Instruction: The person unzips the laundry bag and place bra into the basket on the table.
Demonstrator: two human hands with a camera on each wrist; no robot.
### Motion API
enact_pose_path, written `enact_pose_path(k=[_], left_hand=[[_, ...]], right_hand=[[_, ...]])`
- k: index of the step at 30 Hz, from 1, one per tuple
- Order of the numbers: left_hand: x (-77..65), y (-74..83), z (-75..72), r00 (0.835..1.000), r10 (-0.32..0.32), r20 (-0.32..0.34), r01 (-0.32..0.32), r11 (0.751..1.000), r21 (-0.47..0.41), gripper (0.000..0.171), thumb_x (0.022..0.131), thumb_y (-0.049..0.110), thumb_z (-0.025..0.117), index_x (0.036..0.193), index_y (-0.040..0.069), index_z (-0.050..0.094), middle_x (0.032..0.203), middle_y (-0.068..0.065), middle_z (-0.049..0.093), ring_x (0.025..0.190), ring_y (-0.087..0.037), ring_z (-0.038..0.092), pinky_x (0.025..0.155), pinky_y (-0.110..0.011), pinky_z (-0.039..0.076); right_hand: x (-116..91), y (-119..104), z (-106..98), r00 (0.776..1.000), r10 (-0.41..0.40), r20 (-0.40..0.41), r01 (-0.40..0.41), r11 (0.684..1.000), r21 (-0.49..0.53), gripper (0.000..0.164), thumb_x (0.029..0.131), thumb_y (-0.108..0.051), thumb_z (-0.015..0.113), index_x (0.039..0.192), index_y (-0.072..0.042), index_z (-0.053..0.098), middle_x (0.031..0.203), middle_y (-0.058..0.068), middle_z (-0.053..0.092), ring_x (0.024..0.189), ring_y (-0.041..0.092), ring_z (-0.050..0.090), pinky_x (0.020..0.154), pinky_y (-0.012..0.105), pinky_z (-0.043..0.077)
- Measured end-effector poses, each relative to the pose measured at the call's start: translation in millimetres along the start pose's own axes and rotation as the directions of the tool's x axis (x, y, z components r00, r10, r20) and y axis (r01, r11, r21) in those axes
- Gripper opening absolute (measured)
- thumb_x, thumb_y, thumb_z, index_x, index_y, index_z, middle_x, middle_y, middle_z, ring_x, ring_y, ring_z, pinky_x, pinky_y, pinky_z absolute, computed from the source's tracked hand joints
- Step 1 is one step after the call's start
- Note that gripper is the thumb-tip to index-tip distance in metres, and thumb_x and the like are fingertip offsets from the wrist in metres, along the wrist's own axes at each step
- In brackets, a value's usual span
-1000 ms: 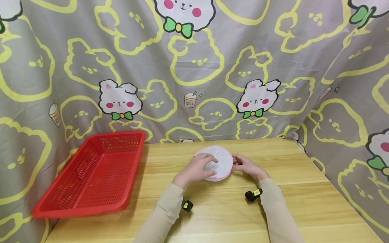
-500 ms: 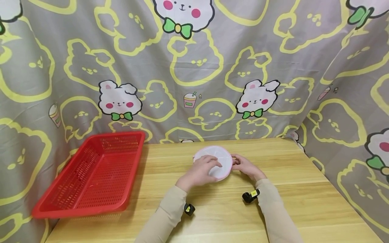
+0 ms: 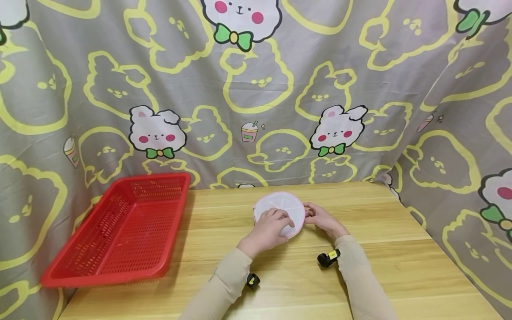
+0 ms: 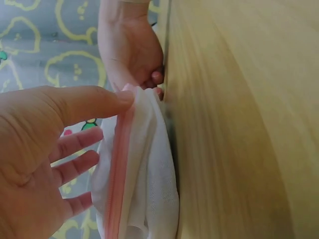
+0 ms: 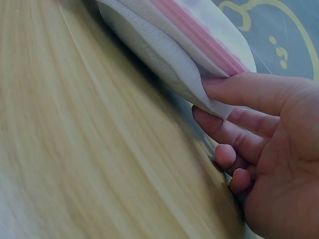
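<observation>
A round white mesh laundry bag [image 3: 280, 202] with a pink zip around its side lies on the wooden table. My left hand [image 3: 271, 229] is over its near right part, fingers bent across the top. In the left wrist view the left thumb [image 4: 112, 104] presses the pink zip [image 4: 119, 174] at the edge; the index finger is hidden behind it, and the other fingers stand apart from the mesh. At the bag's right side, my right hand [image 3: 324, 220] pinches the lower mesh edge between thumb [image 5: 244, 89] and fingers, below the zip.
A red perforated plastic basket [image 3: 138, 235] stands at the table's left. Behind the table [image 3: 380, 266] hangs a grey curtain [image 3: 224, 146] with cartoon figures, which also runs down both sides. A small black camera [image 3: 329, 258] sits at the right wrist.
My left hand has slid to the right along the near edge of the laundry bag, baring more of its top. The right hand keeps its hold, shifting only slightly left.
</observation>
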State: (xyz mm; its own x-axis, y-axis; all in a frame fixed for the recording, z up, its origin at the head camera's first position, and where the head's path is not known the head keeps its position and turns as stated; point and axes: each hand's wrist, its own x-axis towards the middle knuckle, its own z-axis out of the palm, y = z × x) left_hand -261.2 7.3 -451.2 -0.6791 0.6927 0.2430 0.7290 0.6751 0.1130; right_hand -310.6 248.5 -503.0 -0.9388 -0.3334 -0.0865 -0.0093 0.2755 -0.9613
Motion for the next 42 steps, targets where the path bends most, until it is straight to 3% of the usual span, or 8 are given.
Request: enact_pose_path(k=[10,20,27,36,42], left_hand=[[-2.3,-0.4,6.0,0.999,-0.011,-0.04,0.015,0.994,0.107,0.023,0.076,0.036,0.082,0.079,0.023,0.063,0.11,0.004,0.054,0.108,-0.017,0.044,0.097,-0.035,0.04],[-1.6,-1.1,5.2,1.0,-0.015,-0.019,0.017,0.993,0.116,0.02,0.083,0.038,0.075,0.075,0.025,0.06,0.085,0.01,0.053,0.087,-0.013,0.044,0.092,-0.035,0.04],[-0.4,-2.8,1.9,1.0,-0.028,0.009,0.027,0.997,0.069,0.015,0.083,0.031,0.073,0.077,0.026,0.061,0.075,0.014,0.055,0.079,-0.01,0.047,0.094,-0.042,0.04],[0.7,-6.1,-5.5,0.996,-0.071,0.062,0.073,0.997,-0.034,0.017,0.084,0.033,0.075,0.078,0.026,0.062,0.07,0.016,0.055,0.077,-0.008,0.047,0.096,-0.044,0.038],[1.2,-9.9,-9.1,0.991,-0.109,0.076,0.116,0.989,-0.091,0.018,0.084,0.034,0.075,0.076,0.027,0.061,0.066,0.018,0.052,0.075,-0.007,0.045,0.085,-0.038,0.034]], right_hand=[[3,2,1,1.0,0.008,-0.016,-0.008,1.0,0.002,0.067,0.084,-0.001,0.065,0.143,0.007,0.034,0.094,-0.006,0.067,0.091,0.007,0.06,0.09,0.022,0.039],[2,-1,2,0.999,0.006,-0.035,-0.007,1.0,-0.022,0.066,0.084,-0.001,0.065,0.142,0.007,0.036,0.096,-0.005,0.067,0.092,0.007,0.06,0.09,0.023,0.04],[2,-1,4,1.0,0.0,-0.03,-0.001,1.0,-0.017,0.064,0.084,0.0,0.064,0.141,0.008,0.037,0.095,-0.004,0.067,0.089,0.007,0.06,0.085,0.021,0.043],[2,0,5,0.999,-0.014,-0.033,0.013,0.999,-0.03,0.063,0.083,0.003,0.063,0.14,0.009,0.037,0.092,-0.004,0.065,0.086,0.006,0.059,0.081,0.019,0.046],[2,-2,6,0.999,-0.012,-0.036,0.01,0.999,-0.042,0.062,0.083,0.003,0.064,0.139,0.009,0.038,0.09,-0.004,0.064,0.085,0.006,0.058,0.08,0.02,0.045]])
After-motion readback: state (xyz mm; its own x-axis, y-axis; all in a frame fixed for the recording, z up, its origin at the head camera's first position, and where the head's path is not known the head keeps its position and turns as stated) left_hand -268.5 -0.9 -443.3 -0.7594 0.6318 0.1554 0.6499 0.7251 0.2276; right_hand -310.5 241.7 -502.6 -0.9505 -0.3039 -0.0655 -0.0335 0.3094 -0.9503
